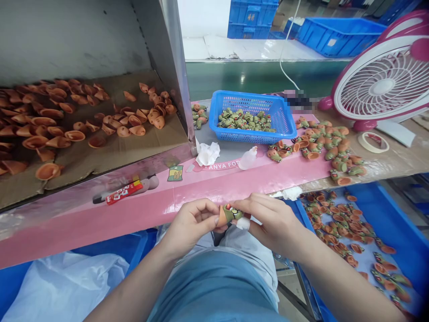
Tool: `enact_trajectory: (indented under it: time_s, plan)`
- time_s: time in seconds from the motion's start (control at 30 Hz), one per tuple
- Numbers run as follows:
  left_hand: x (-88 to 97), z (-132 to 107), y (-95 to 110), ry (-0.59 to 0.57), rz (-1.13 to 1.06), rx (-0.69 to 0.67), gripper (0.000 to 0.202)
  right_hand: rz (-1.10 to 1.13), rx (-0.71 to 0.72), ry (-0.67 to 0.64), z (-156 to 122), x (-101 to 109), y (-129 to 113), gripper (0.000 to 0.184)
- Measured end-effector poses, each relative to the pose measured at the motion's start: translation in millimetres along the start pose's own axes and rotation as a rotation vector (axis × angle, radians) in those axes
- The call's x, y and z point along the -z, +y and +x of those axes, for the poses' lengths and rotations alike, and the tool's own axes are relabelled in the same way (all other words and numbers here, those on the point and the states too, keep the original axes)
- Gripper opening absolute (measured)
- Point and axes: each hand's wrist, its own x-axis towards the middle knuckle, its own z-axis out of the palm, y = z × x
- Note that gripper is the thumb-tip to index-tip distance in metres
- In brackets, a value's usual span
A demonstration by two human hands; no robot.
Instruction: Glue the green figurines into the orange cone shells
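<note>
My left hand [189,227] and my right hand [268,220] meet above my lap in front of the pink board's edge. Between their fingertips they pinch a small figurine [229,214], with a terracotta-orange cone body and a green painted top with red detail. A white wrap or cloth [243,223] shows under my right fingers. A small plastic squeeze bottle [248,158] lies on the pink board [214,192], beyond my hands. A red tube [124,192] lies to the left.
A blue basket [253,117] holds green figurines, and loose ones [331,150] lie to its right. Orange cones [90,123] fill a cardboard-lined shelf at left. A blue tray [355,232] of figurines sits lower right, beside a pink fan [378,85] and masking tape [373,142].
</note>
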Motion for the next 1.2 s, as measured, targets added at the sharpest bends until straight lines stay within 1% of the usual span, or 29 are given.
enact_trajectory:
  time_s: [0.1,0.2,0.37,0.43,0.5,0.57,0.63,0.7,0.83,0.93,1.0,1.1,1.17,1.2]
  plan:
    - [-1.3,0.2,1.8,-0.012,0.026,-0.001,0.010,-0.030,0.006,0.002,-1.5,-0.1,-1.5,0.023]
    - [-3.1,0.2,2.0,0.014,0.089,-0.038,0.008,-0.006,0.004,0.014,-2.9,-1.3,-2.0,0.025]
    - [-8.5,-4.3,-2.2,0.155,0.219,-0.193,0.006,0.098,-0.062,0.104,-3.6,-6.0,-3.2,0.029]
    - [-9.2,-6.6,-3.8,0.208,0.207,-0.229,0.011,0.111,-0.086,0.138,-3.1,-7.0,-4.0,0.028]
    - [-8.0,-7.9,-3.8,0.226,0.204,-0.257,0.017,0.133,-0.089,0.139,-2.2,-6.4,-4.4,0.029]
    - [-5.7,-7.8,-1.9,0.211,0.273,-0.281,0.019,0.164,-0.076,0.110,-1.3,-4.3,-4.3,0.031]
    - [-3.8,-7.3,1.6,0.189,0.387,-0.294,0.019,0.194,-0.065,0.066,-0.4,-2.1,-3.9,0.034]
    - [-4.0,-7.2,5.4,0.142,0.459,-0.289,0.019,0.222,-0.063,0.038,0.3,-0.8,-3.2,0.035]
    - [-8.9,-9.6,9.9,0.006,0.405,-0.244,0.021,0.274,-0.056,0.036,2.0,-1.8,-2.4,0.030]
    - [-11.2,-11.6,9.3,-0.045,0.392,-0.254,0.026,0.301,-0.047,0.030,3.8,-4.3,-2.7,0.026]
    - [-11.2,-12.2,7.9,-0.060,0.399,-0.281,0.026,0.313,-0.039,0.035,4.8,-5.5,-3.3,0.025]
    - [-10.4,-12.5,5.8,-0.042,0.425,-0.331,0.023,0.314,-0.004,0.045,6.2,-5.5,-3.4,0.022]
    - [-10.3,-12.8,5.0,-0.017,0.474,-0.372,0.024,0.257,0.001,0.049,7.3,-4.2,-2.6,0.020]
    - [-10.4,-13.1,4.8,-0.003,0.505,-0.394,0.024,0.211,-0.006,0.044,8.0,-3.3,-2.1,0.023]
